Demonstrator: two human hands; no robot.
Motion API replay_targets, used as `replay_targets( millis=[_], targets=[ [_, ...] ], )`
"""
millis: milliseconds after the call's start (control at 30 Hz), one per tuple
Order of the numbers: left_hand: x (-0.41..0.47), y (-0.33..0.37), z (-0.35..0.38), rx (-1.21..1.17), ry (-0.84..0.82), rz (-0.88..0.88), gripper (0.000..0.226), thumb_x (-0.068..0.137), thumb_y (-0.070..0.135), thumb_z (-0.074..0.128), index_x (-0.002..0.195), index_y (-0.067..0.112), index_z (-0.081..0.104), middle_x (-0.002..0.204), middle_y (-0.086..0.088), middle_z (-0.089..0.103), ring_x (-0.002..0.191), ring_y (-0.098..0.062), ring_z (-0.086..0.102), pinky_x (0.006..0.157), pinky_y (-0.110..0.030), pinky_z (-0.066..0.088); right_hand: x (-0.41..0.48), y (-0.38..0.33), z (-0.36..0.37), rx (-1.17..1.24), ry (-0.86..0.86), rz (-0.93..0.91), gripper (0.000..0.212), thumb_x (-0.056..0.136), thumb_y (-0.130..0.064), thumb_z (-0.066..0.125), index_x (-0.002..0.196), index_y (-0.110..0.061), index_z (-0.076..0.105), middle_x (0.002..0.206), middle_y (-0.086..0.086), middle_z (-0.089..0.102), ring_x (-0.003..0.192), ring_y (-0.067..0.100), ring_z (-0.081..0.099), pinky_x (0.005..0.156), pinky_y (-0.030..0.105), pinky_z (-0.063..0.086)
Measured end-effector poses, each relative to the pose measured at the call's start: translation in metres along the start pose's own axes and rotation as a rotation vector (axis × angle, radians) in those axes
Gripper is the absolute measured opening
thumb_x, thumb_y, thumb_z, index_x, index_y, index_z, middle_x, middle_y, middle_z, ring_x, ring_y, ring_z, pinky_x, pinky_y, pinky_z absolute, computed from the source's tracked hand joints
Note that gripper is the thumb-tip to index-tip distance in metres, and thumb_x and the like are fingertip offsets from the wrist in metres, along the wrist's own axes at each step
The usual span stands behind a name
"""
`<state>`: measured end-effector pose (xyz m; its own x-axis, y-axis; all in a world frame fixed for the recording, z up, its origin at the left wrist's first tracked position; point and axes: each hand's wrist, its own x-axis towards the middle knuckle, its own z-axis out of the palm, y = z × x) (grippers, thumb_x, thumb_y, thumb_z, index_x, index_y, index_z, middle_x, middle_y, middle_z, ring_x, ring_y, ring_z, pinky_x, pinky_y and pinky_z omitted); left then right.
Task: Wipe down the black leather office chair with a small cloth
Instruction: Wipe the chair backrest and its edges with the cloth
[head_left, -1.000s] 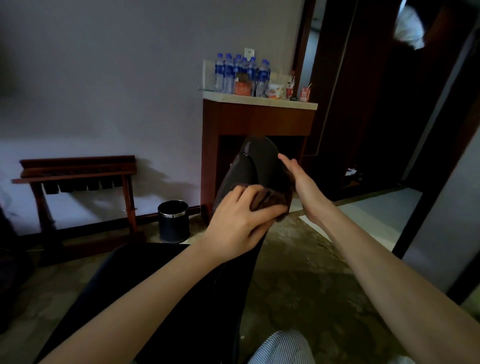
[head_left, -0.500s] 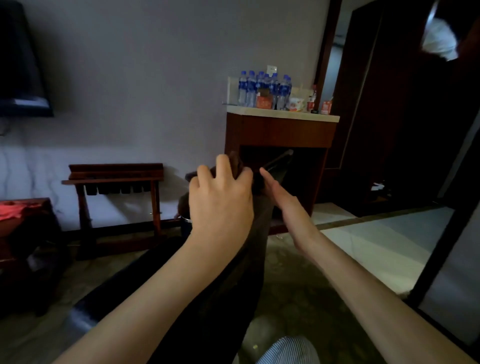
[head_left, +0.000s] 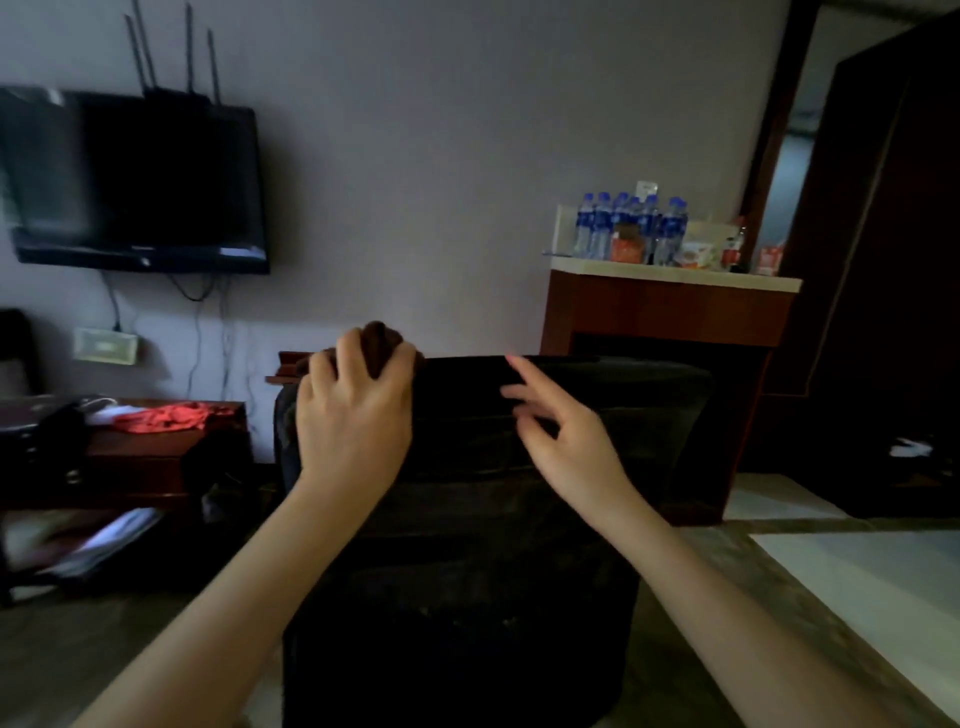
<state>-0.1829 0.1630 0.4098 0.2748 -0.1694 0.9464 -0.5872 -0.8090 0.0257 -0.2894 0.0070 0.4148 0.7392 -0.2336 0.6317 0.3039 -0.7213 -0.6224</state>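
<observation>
1. Your left hand (head_left: 353, 415) is curled over the cloth (head_left: 382, 345), bunching it up against the top edge of the chair (head_left: 623, 415), right at the backrest's left corner. A lump of cloth pokes up between and above your fingers.
2. Your right hand (head_left: 566, 441) is open with the fingers spread and loose, in front of the middle of the chair's back, and the index finger reaches up to the top edge. It's motion-blurred, so you can't tell if it's actually touching the leather.
3. The cloth is small, dark brown, soft-looking and crumpled into a wad.
4. The chair is black with a dull, smooth leather look, a wide backrest with rounded corners and a horizontal seam just below the top edge.
5. Behind the chair to the right there's a reddish wooden cabinet (head_left: 665, 312) with a pale top, holding clear water bottles (head_left: 628, 228) with blue labels.
6. Above and left of the chair, a flat black TV (head_left: 140, 182) hangs on the wall.
</observation>
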Motion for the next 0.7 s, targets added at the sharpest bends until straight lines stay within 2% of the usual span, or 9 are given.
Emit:
replay_targets(
  millis=[67,100,133,200,267,333,433,567,700],
  targets=[
    [0.001,-0.021,-0.001,-0.031,-0.029,-0.065,0.022,0.088,0.017,0.053,0.105,0.012,0.065,0.103,-0.027,0.053,0.075,-0.042,0.052,0.056,-0.044,0.047,0.006,0.004,-0.003,-0.281,0.177,-0.112,0.048,0.088,-0.014,0.054,0.133,-0.031,0.049,0.117,-0.008,0.063,0.105,0.013,0.058,0.099,0.032,0.037],
    [0.002,-0.031,-0.001,-0.051,-0.045,-0.103,0.023,0.089,0.019,0.051,0.107,0.013,0.064,0.104,-0.027,0.052,0.076,-0.043,0.051,0.056,-0.044,0.047,0.009,0.005,-0.006,-0.429,0.254,-0.122,0.046,0.086,-0.019,0.056,0.130,-0.029,0.054,0.119,-0.006,0.063,0.115,0.018,0.053,0.105,0.042,0.028],
    [0.003,-0.039,-0.001,-0.077,-0.063,-0.146,0.025,0.090,0.021,0.049,0.108,0.013,0.063,0.106,-0.027,0.050,0.078,-0.043,0.051,0.057,-0.045,0.047,0.012,0.005,-0.012,-0.542,0.272,-0.097,0.045,0.085,-0.022,0.059,0.129,-0.029,0.055,0.125,-0.006,0.060,0.125,0.021,0.045,0.109,0.044,0.018],
    [0.003,-0.054,-0.001,-0.132,-0.097,-0.256,0.026,0.094,0.023,0.045,0.113,0.014,0.061,0.112,-0.026,0.046,0.088,-0.044,0.049,0.064,-0.046,0.047,0.016,0.005,-0.023,-0.691,0.161,-0.011,0.053,0.085,-0.030,0.061,0.136,-0.034,0.046,0.141,-0.009,0.046,0.138,0.020,0.026,0.112,0.042,0.006],
    [0.005,-0.066,0.003,-0.217,-0.110,-0.394,0.026,0.096,0.023,0.044,0.118,0.016,0.057,0.119,-0.023,0.042,0.097,-0.042,0.046,0.074,-0.040,0.042,0.016,0.008,-0.037,-0.825,0.042,0.066,0.062,0.087,-0.038,0.058,0.143,-0.035,0.032,0.150,-0.010,0.031,0.141,0.020,0.015,0.113,0.044,0.003],
    [0.008,-0.069,0.006,-0.291,-0.114,-0.519,0.028,0.097,0.024,0.042,0.120,0.018,0.056,0.122,-0.020,0.040,0.101,-0.040,0.046,0.076,-0.035,0.037,0.017,0.011,-0.048,-0.907,-0.008,0.147,0.066,0.087,-0.044,0.055,0.145,-0.034,0.025,0.151,-0.008,0.029,0.141,0.022,0.016,0.113,0.046,0.006],
    [0.013,-0.056,0.009,-0.331,-0.131,-0.590,0.028,0.096,0.028,0.041,0.120,0.021,0.055,0.123,-0.016,0.039,0.101,-0.038,0.048,0.075,-0.033,0.038,0.021,0.011,-0.052,-0.895,-0.056,0.211,0.062,0.085,-0.051,0.056,0.140,-0.031,0.036,0.140,-0.003,0.046,0.131,0.024,0.037,0.110,0.045,0.015],
    [0.013,-0.020,0.006,-0.340,-0.130,-0.482,0.029,0.095,0.029,0.043,0.121,0.021,0.055,0.124,-0.014,0.040,0.099,-0.034,0.050,0.077,-0.040,0.049,0.024,0.005,-0.038,-0.844,0.027,0.141,0.053,0.079,-0.048,0.067,0.126,-0.026,0.054,0.117,0.000,0.062,0.105,0.026,0.058,0.095,0.040,0.039],
    [0.006,0.018,0.002,-0.366,-0.119,-0.303,0.028,0.093,0.028,0.048,0.119,0.022,0.058,0.119,-0.014,0.045,0.095,-0.035,0.050,0.067,-0.037,0.050,0.021,-0.003,-0.022,-0.878,0.076,0.110,0.052,0.079,-0.045,0.069,0.124,-0.024,0.056,0.112,0.001,0.064,0.100,0.030,0.059,0.090,0.042,0.044]
  ],
)
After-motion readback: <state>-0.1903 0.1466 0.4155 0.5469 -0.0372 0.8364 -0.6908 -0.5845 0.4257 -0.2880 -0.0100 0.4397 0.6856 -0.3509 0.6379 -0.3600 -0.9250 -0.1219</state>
